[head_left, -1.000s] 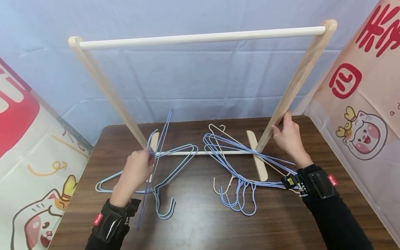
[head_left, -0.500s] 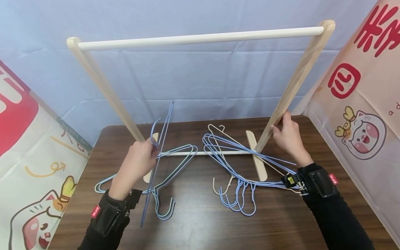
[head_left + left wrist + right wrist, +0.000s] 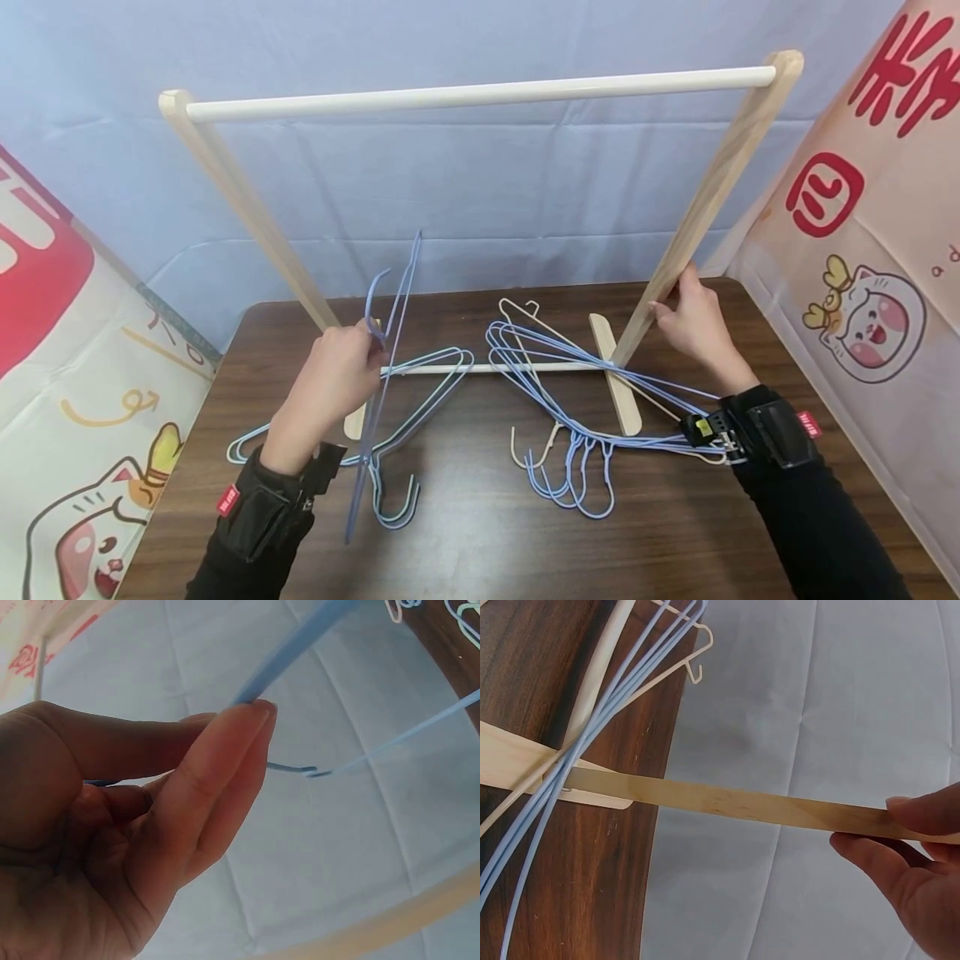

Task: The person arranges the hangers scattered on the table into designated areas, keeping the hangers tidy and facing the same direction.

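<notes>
My left hand (image 3: 330,383) pinches a blue hanger (image 3: 401,321) near its hook and holds it up off the table, turned nearly edge-on to the head view. In the left wrist view the thumb and fingers (image 3: 199,780) close on its blue wire. My right hand (image 3: 696,321) grips the right upright (image 3: 705,200) of a wooden clothes rack low down, thumb on one face and fingers on the other, as the right wrist view shows. The rack's white top bar (image 3: 480,93) runs across above both hands, with nothing hanging on it.
Two or so hangers (image 3: 435,400) lie beneath my left hand, hooks toward me. Right of centre, several blue hangers (image 3: 577,429) overlap cream hangers (image 3: 517,308) across the rack's lower bar (image 3: 555,367). A pale cloth (image 3: 465,183) hangs behind the table (image 3: 480,533).
My left hand has risen slightly and moved away from me and to the right, lifting the blue hanger with it. The right hand keeps its grip on the upright.
</notes>
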`<control>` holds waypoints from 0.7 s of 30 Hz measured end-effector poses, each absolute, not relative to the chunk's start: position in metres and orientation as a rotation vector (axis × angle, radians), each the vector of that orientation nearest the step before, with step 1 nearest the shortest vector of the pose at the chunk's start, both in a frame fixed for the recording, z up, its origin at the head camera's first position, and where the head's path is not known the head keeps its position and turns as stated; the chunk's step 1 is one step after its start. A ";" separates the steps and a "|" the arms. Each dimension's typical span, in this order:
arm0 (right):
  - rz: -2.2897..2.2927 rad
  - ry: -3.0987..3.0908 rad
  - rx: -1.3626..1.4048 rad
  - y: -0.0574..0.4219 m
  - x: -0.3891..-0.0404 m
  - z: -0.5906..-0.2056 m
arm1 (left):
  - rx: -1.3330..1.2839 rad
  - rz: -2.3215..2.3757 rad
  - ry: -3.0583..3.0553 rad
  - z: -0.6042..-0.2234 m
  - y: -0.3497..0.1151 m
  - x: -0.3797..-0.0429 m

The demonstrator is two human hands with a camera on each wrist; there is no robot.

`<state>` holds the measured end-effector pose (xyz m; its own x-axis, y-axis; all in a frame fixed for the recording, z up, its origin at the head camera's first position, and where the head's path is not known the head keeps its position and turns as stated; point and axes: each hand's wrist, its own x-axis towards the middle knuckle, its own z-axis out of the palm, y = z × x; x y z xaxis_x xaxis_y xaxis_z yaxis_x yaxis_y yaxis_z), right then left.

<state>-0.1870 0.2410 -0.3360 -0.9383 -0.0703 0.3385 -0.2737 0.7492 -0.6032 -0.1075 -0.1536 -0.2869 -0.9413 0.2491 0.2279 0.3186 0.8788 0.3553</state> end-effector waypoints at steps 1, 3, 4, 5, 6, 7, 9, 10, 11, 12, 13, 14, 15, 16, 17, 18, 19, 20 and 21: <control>0.983 -2.665 0.269 0.241 -0.187 -0.335 | -0.444 -0.588 -2.871 -0.286 -0.153 -0.108; 0.986 -2.681 0.270 0.242 -0.187 -0.333 | -0.461 -0.577 -2.859 -0.283 -0.151 -0.108; 0.989 -2.687 0.273 0.242 -0.187 -0.333 | -0.472 -0.569 -2.852 -0.282 -0.150 -0.109; 0.992 -2.693 0.274 0.242 -0.187 -0.332 | -0.481 -0.567 -2.847 -0.280 -0.149 -0.109; 0.990 -2.696 0.276 0.242 -0.188 -0.332 | -0.490 -0.560 -2.843 -0.279 -0.148 -0.110; 0.993 -2.700 0.278 0.242 -0.188 -0.331 | -0.499 -0.553 -2.838 -0.277 -0.147 -0.110; 0.990 -2.707 0.280 0.243 -0.188 -0.330 | -0.513 -0.543 -2.832 -0.273 -0.145 -0.111; 0.992 -2.709 0.281 0.243 -0.188 -0.330 | -0.513 -0.538 -2.835 -0.272 -0.144 -0.112; 0.991 -2.713 0.280 0.243 -0.189 -0.330 | -0.512 -0.534 -2.842 -0.270 -0.143 -0.112; 0.989 -2.718 0.278 0.243 -0.189 -0.329 | -0.513 -0.531 -2.847 -0.268 -0.141 -0.113; 0.993 -2.722 0.274 0.243 -0.189 -0.329 | -0.512 -0.529 -2.852 -0.266 -0.140 -0.113; 0.992 -2.727 0.271 0.244 -0.189 -0.330 | -0.511 -0.530 -2.858 -0.265 -0.138 -0.113; 0.995 -2.731 0.269 0.244 -0.189 -0.330 | -0.510 -0.529 -2.861 -0.263 -0.137 -0.114; 0.998 -2.734 0.269 0.244 -0.189 -0.330 | -0.510 -0.530 -2.865 -0.262 -0.135 -0.114; 0.999 -2.736 0.266 0.244 -0.189 -0.330 | -0.509 -0.529 -2.866 -0.261 -0.134 -0.115; 1.000 -2.736 0.262 0.244 -0.189 -0.330 | -0.507 -0.530 -2.864 -0.259 -0.132 -0.116; 1.000 -2.736 0.261 0.244 -0.188 -0.330 | -0.504 -0.528 -2.865 -0.258 -0.131 -0.116; 0.999 -2.736 0.261 0.243 -0.188 -0.330 | -0.503 -0.527 -2.865 -0.257 -0.129 -0.117; 0.997 -2.735 0.261 0.243 -0.188 -0.330 | -0.504 -0.526 -2.866 -0.255 -0.128 -0.118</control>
<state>-0.1883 0.2433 -0.3302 -0.9603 -0.0911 0.2637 -0.2394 0.7541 -0.6115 -0.1177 -0.1278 -0.2553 -0.9253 0.2952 0.2380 0.3604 0.8796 0.3104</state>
